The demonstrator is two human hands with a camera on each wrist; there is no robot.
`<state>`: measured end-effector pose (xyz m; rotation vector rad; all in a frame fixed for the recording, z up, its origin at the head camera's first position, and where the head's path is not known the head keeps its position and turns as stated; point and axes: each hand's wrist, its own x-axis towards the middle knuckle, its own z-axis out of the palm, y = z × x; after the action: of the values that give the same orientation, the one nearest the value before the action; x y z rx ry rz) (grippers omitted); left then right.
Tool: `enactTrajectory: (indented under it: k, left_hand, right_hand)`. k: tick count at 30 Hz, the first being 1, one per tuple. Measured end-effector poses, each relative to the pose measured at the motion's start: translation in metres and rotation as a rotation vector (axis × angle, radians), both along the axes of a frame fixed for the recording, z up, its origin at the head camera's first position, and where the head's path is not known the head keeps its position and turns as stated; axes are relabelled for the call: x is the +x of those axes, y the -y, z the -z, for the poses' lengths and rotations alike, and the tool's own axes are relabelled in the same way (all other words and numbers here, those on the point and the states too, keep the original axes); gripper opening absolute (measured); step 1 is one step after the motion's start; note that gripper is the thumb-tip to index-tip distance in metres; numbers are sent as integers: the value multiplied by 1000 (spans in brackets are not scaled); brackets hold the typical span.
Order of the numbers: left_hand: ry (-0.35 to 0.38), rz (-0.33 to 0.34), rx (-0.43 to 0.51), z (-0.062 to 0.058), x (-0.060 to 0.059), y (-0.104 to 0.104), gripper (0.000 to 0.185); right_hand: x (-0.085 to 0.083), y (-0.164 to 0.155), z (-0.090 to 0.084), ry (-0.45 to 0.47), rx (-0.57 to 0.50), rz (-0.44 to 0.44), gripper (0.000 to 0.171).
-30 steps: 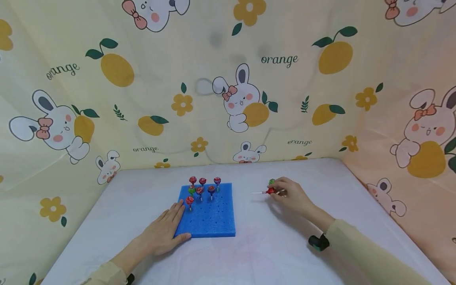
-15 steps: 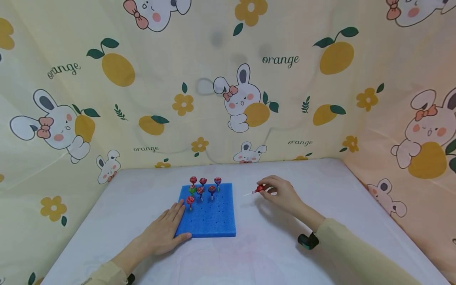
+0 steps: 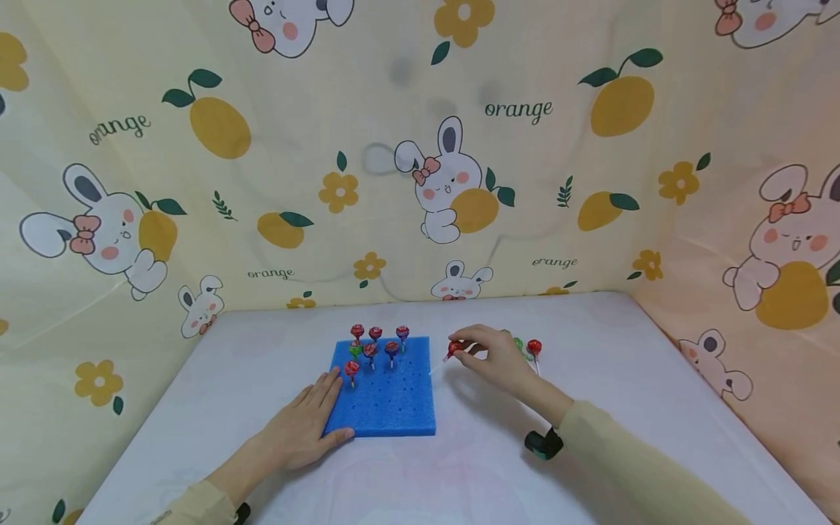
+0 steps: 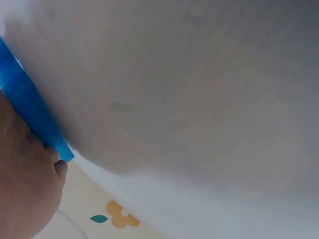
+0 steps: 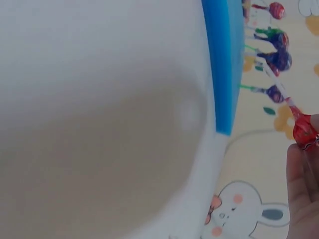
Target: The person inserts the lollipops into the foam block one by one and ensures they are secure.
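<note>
Right hand (image 3: 495, 356) pinching red lollipop (image 3: 454, 348) just off foam block's (image 3: 394, 408) right edge, left hand (image 3: 298, 430) flat, fingers relaxed, on its near-left corner, bare tabletop (image 3: 485, 467) nearer.

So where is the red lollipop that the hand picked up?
In the head view, the red lollipop is pinched in the right hand, held just off the right edge of the blue foam board, its stick pointing toward the board.
</note>
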<state>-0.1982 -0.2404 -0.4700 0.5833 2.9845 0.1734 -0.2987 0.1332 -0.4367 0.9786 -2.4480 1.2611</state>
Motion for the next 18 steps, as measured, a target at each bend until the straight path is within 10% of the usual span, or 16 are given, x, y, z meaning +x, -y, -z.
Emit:
enactTrajectory:
  k: [18]
  left_hand:
    - [11,4,-9,-5,2,-2,99]
  right_hand:
    - [7,45,0,14,-27,-102,28]
